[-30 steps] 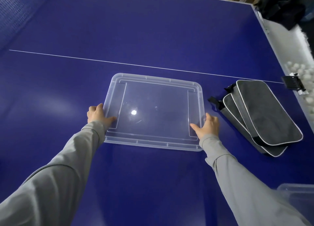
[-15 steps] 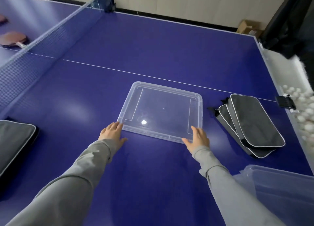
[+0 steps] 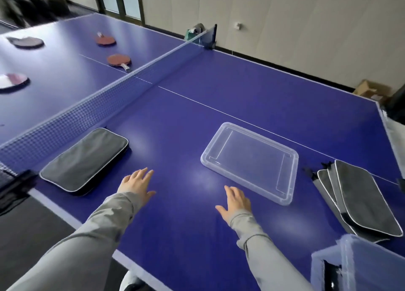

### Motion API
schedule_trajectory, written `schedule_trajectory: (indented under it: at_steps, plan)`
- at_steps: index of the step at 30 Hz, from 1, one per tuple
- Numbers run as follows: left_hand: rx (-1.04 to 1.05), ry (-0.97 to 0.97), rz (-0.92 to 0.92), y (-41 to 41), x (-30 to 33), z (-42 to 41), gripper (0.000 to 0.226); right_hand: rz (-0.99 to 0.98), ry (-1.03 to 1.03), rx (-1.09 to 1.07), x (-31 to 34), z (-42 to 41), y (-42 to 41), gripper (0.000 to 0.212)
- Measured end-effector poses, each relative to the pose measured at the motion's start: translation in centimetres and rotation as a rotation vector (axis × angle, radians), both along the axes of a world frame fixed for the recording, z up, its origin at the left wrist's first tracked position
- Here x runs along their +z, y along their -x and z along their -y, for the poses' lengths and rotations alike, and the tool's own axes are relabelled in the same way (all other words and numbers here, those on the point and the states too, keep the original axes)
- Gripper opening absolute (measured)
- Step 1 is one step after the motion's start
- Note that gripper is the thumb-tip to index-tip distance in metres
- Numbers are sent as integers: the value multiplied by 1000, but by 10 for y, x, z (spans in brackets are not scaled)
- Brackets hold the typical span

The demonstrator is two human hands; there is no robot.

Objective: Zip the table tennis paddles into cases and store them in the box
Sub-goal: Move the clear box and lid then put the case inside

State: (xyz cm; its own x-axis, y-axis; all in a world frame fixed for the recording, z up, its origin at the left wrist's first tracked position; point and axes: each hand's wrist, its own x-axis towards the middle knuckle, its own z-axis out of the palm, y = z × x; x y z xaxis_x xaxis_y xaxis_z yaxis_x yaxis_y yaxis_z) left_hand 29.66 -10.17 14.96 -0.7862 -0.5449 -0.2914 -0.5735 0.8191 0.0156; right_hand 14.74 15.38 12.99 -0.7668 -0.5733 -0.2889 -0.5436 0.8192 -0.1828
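Note:
A clear plastic lid point(image 3: 252, 159) lies flat on the blue table. My left hand point(image 3: 137, 184) and my right hand point(image 3: 235, 202) hover open over the table near its front, both apart from the lid and holding nothing. A dark grey paddle case point(image 3: 85, 161) lies to the left beside the net. A stack of three grey cases point(image 3: 355, 198) lies to the right of the lid. The clear box point(image 3: 359, 266) stands at the bottom right corner. Several red paddles point(image 3: 119, 60) lie beyond the net.
The net point(image 3: 105, 102) crosses the table on the left, its clamp point(image 3: 15, 185) at the near edge. The table's front edge runs just below my forearms. A cardboard box point(image 3: 372, 91) sits on the floor at the far right.
Both hands have let go of the lid and pulled back from it. The view has swung left and up, bringing the net, the left case and the paddles into sight.

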Motion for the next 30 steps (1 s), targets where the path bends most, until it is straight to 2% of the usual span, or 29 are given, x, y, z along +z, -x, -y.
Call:
schedule_trajectory:
  at_steps: [8,14,19,30]
  plan:
    - [227,-36,-156,-91,-13,137,85,-5,16,22,-2,129,-52,73]
    - [260,-85,-162,-121,-26,263,90,76,6,-43,-15,261,-104,77]
    - [263,-177,-134,-124,-38,330,94,137,42,-130,-21,346,-130,79]
    - [443,-690,-168,-82,-75,375,97,440,256,-454,-59,422,-144,87]
